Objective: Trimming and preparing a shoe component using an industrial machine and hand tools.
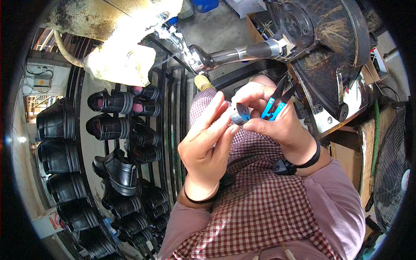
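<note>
Above a red-and-white checked cloth apron (264, 203), small round grey-blue metal part (239, 115) pinched between left hand (208, 147) fingers (219, 123) and right hand (277, 123), right fingers also clamped on blue-handled snips (272, 108), black shoes (110, 130) racked left of apron, dark machine (329, 52) beyond it.

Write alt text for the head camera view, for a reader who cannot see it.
Two bare hands meet over a red checked apron: the left hand and right hand pinch a small dark cylindrical part between their fingers, the right also holding blue-handled snips. Black shoes fill a rack on the left; a dark machine stands above.
</note>
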The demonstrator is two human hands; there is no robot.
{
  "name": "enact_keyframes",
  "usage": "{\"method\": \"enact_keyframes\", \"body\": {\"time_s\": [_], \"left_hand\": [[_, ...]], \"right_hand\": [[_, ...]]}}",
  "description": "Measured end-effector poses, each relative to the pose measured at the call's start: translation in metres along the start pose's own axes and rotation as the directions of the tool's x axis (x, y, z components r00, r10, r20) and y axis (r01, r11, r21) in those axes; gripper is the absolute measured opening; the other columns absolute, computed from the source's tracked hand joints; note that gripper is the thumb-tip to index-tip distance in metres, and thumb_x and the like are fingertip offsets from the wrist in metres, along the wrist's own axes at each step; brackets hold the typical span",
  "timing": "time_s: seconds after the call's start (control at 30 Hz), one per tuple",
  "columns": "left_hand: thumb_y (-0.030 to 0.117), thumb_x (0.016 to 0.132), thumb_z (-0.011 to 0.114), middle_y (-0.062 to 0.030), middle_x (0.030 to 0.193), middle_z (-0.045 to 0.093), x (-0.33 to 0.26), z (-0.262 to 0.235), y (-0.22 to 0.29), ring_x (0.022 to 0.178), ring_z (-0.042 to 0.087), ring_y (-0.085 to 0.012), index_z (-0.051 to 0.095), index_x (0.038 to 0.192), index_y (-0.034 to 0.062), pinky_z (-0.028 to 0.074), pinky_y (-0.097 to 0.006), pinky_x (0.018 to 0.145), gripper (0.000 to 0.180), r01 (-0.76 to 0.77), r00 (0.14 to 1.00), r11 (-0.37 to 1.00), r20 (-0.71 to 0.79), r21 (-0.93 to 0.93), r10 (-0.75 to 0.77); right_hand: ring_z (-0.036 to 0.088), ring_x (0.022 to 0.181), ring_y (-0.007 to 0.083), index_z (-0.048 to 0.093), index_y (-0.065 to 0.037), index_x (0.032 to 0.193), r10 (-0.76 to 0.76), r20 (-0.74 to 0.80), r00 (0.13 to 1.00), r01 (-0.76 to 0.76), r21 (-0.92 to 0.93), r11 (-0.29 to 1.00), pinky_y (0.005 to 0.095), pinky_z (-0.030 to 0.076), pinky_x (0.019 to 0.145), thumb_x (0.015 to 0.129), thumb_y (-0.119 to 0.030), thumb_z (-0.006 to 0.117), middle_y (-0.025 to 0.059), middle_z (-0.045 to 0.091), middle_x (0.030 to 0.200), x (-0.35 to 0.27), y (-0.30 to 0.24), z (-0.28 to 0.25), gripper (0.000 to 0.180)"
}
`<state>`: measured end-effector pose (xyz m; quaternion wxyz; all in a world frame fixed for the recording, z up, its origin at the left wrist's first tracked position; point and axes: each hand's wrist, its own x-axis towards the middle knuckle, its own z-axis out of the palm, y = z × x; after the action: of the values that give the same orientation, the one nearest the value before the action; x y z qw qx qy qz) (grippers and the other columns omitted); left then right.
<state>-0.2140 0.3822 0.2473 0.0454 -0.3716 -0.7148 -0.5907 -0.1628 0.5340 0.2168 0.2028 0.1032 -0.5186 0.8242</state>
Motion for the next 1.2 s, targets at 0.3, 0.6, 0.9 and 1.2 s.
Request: {"method": "enact_keyframes", "body": {"time_s": [0.3,0.6,0.9,1.2], "left_hand": [[0.001,0.066,0.076,-0.0236,0.123,0.056,0.008,-0.014,0.011,0.114,0.054,-0.0364,0.069,0.097,0.0018,0.042,-0.041,0.097,0.033,-0.187,0.98,0.924,-0.005,0.333,0.2],[0.002,0.066,0.074,-0.0164,0.112,0.063,0.014,0.001,0.021,0.112,0.053,-0.0308,0.07,0.079,0.0037,0.04,-0.039,0.097,0.014,-0.275,0.955,0.782,0.063,0.559,0.291],[0.017,0.101,0.034,-0.0129,0.088,0.052,0.0,0.009,-0.002,0.074,0.048,-0.0132,0.041,0.1,0.0031,0.041,-0.026,0.07,0.015,-0.025,0.999,0.819,0.005,-0.573,0.033],[-0.001,0.076,0.07,0.0078,0.065,0.035,0.003,0.004,-0.015,0.057,0.028,-0.0012,0.053,0.106,0.0004,0.022,-0.018,0.051,0.035,0.053,0.998,0.993,0.045,-0.105,-0.049]], "right_hand": [[0.063,0.084,0.0176,0.064,-0.003,0.1,-0.342,-0.008,0.94,0.249,-0.671,0.699,0.0241,0.049,0.064,0.065,0.0,0.076,0.0106,0.063,0.094,0.005,-0.011,0.007,0.036],[0.063,0.089,0.0255,0.063,-0.002,0.104,-0.428,0.16,0.889,0.371,-0.8,0.471,0.0312,0.052,0.074,0.061,0.002,0.074,0.0125,0.063,0.096,-0.001,-0.015,0.009,0.044],[0.063,0.088,0.0262,0.061,-0.002,0.1,-0.448,0.174,0.877,0.386,-0.811,0.439,0.0311,0.052,0.076,0.064,0.002,0.072,0.0125,0.062,0.097,0.001,-0.019,0.014,0.037],[0.063,0.084,0.024,0.057,-0.002,0.107,-0.346,0.206,0.916,0.369,-0.769,0.521,0.0291,0.051,0.07,0.067,0.004,0.069,0.0114,0.063,0.099,-0.001,-0.018,0.014,0.042]]}}
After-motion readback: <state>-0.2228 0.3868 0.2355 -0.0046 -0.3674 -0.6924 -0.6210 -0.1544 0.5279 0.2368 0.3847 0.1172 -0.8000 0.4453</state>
